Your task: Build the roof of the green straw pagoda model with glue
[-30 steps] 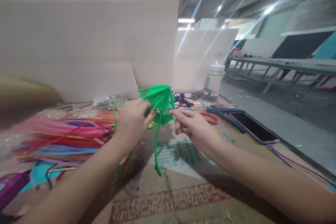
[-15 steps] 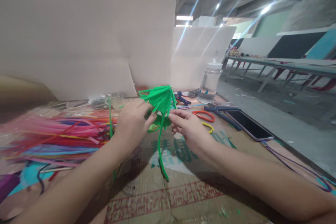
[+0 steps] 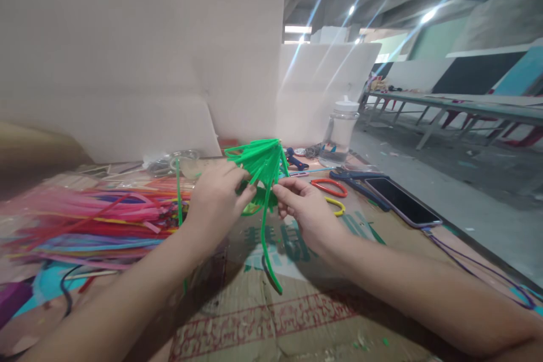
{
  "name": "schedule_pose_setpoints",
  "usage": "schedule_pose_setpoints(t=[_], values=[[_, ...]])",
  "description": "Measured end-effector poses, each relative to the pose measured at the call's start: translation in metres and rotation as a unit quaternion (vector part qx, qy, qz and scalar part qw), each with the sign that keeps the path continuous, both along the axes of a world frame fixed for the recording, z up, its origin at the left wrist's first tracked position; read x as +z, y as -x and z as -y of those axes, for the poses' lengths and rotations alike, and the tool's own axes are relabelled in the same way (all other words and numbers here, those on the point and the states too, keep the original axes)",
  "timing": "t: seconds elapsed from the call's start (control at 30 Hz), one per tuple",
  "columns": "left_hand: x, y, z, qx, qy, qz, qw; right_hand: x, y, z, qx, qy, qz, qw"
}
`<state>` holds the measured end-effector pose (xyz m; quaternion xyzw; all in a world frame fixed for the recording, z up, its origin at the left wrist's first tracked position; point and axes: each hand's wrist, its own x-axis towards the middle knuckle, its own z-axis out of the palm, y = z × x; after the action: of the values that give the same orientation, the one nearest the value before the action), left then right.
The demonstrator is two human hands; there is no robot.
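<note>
Though apart, hands (image 3: pixel 218 195) (image 3: pixel 304 203) nearly level.

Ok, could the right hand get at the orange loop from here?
Probably yes: the orange loop lies close beside the right hand, with nothing visible on top, though that hand is occupied at the green bundle.

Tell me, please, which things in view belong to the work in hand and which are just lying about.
In the work:
Green fan-shaped piece, held between left hand and right hand
Green strand hanging from it

Apparently lying about:
Phone
Water bottle
Coloured strips, though possibly supplies
</note>
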<state>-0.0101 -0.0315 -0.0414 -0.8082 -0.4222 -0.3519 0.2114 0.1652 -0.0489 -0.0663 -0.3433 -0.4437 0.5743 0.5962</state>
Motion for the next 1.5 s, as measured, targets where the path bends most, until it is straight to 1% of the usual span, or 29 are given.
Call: schedule_pose_setpoints(t=[0.1, 0.2, 0.37, 0.43, 0.5, 0.67, 0.7, 0.77, 0.83, 0.87, 1.0, 1.1, 1.17, 1.2, 1.27, 1.33, 1.4, 1.5], values=[[0.0, -0.001, 0.002, -0.013, 0.014, 0.015, 1.0, 0.0, 0.0, 0.0, -0.03, -0.014, 0.021, 0.999], [-0.001, -0.002, 0.004, -0.021, 0.011, 0.022, 0.999, -0.001, -0.001, -0.001, -0.051, -0.03, 0.05, 0.997], [0.002, 0.002, 0.002, 0.004, -0.007, -0.005, 1.0, -0.002, -0.005, 0.0, -0.039, -0.062, 0.125, 0.989], [0.003, 0.004, 0.0, 0.015, -0.001, -0.007, 1.0, 0.001, -0.011, -0.001, -0.058, -0.105, 0.158, 0.98], [0.003, 0.004, -0.003, 0.013, 0.014, 0.001, 1.0, 0.004, -0.019, -0.006, -0.078, -0.146, 0.193, 0.967], [0.0, 0.002, -0.008, -0.031, 0.09, 0.043, 0.995, 0.008, -0.046, -0.04, -0.12, -0.215, 0.296, 0.923], [-0.001, 0.002, -0.009, -0.043, 0.108, 0.05, 0.992, 0.008, -0.05, -0.046, -0.111, -0.224, 0.299, 0.921], [-0.002, 0.001, -0.01, -0.069, 0.138, 0.058, 0.986, 0.007, -0.055, -0.054, -0.066, -0.232, 0.294, 0.925], [-0.003, 0.0, -0.01, -0.088, 0.159, 0.063, 0.981, 0.006, -0.057, -0.056, -0.021, -0.238, 0.281, 0.93], [-0.003, 0.0, -0.01, -0.092, 0.166, 0.064, 0.98, 0.006, -0.056, -0.055, -0.009, -0.243, 0.277, 0.929], [-0.002, 0.0, -0.009, -0.094, 0.186, 0.06, 0.976, 0.008, -0.054, -0.05, 0.009, -0.261, 0.259, 0.93], [0.005, 0.004, -0.009, -0.091, 0.22, 0.076, 0.968, 0.007, -0.055, -0.051, -0.001, -0.258, 0.241, 0.936], [0.012, 0.009, -0.008, -0.096, 0.275, 0.106, 0.951, 0.006, -0.055, -0.053, -0.006, -0.26, 0.235, 0.937], [0.016, 0.011, -0.007, -0.106, 0.314, 0.124, 0.935, 0.006, -0.056, -0.053, -0.005, -0.262, 0.235, 0.936], [0.022, 0.014, -0.006, -0.132, 0.396, 0.161, 0.894, 0.005, -0.056, -0.054, 0.0, -0.269, 0.238, 0.933], [0.025, 0.014, -0.005, -0.143, 0.464, 0.19, 0.853, 0.005, -0.056, -0.054, 0.001, -0.272, 0.24, 0.932], [0.023, 0.013, -0.005, -0.139, 0.505, 0.211, 0.825, 0.005, -0.055, -0.053, -0.004, -0.269, 0.238, 0.933], [0.018, 0.01, -0.006, -0.138, 0.529, 0.254, 0.798, 0.004, -0.055, -0.054, -0.009, -0.268, 0.234, 0.934]])
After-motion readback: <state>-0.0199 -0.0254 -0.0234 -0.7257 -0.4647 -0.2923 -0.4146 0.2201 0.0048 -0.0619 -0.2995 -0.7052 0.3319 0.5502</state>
